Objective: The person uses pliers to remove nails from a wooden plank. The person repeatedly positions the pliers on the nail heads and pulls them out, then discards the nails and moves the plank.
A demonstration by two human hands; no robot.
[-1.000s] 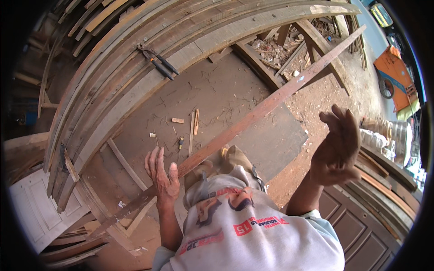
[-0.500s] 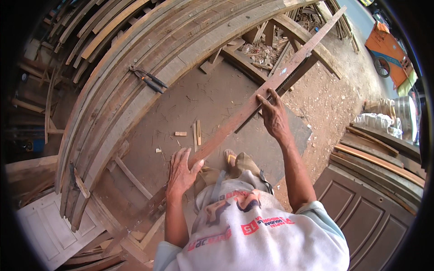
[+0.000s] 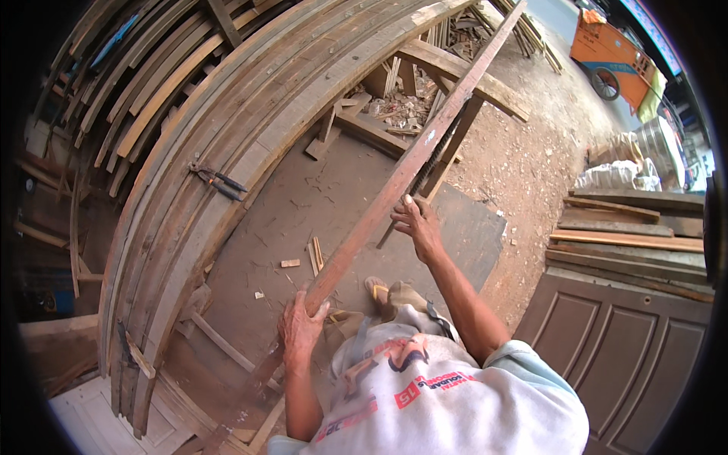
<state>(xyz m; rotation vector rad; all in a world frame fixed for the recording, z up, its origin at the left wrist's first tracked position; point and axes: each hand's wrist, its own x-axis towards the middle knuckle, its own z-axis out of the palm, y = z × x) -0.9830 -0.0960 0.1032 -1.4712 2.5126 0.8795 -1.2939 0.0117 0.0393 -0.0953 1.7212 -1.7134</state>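
A long reddish-brown wooden plank [image 3: 379,208] runs slantwise from the far right down past my left side. Around its near part my left hand [image 3: 301,330] is closed, with the thumb on the right edge. Farther up, my right hand [image 3: 419,227] has its bent fingers against the plank's right edge; its grip is partly hidden. Beside and below the plank, a dark ridged bar [image 3: 426,173] shows, its near end sticking out close to my right fingers. Pincers with orange and black handles [image 3: 218,182] rest on the curved beams at the left.
Long grey beams [image 3: 250,148] bow across the left, with stacked timber [image 3: 155,83] behind. A wooden support [image 3: 485,87] stands under the plank's far part. Brown panelled door [image 3: 607,334] and boards [image 3: 629,235] lie at right. An orange cart [image 3: 610,53] stands far right.
My right hand has gone from lying on top of the plank to its right edge. The left hand has closed around the plank. The whole view has shifted somewhat.
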